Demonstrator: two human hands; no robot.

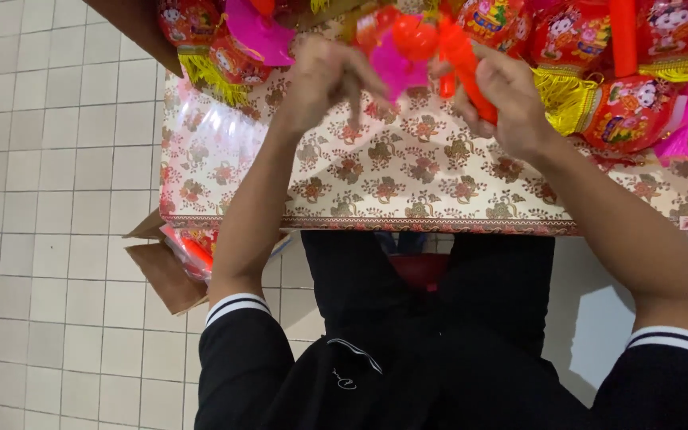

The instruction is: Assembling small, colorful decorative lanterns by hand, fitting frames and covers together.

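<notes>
Your left hand (324, 80) is at about eleven o'clock over the table, fingers curled and pinching the magenta plastic piece (396, 68) where it meets the round red-orange bulb (414, 37). Your right hand (503, 99), at about one o'clock, is wrapped around the orange-red handle (467, 76), fingers pressed together along it and the thumb on top. The toy lantern they share sits between the two hands, just above the floral tablecloth (408, 183) near the twelve o'clock edge of view. To work it well, I would judge you should keep the handle steady in the right hand and let the left do the fine turning or pressing, holding the parts in line so the thin plastic does not bend. Counting what shows: one lantern in hand; roughly six red printed lanterns (627, 111) with yellow tassels heaped from ten to two o'clock, some cut off by the frame so the count is loose; one more magenta piece (260, 36) at eleven; one open cardboard box (173, 271) on the tiled floor at eight o'clock, with packets inside
</notes>
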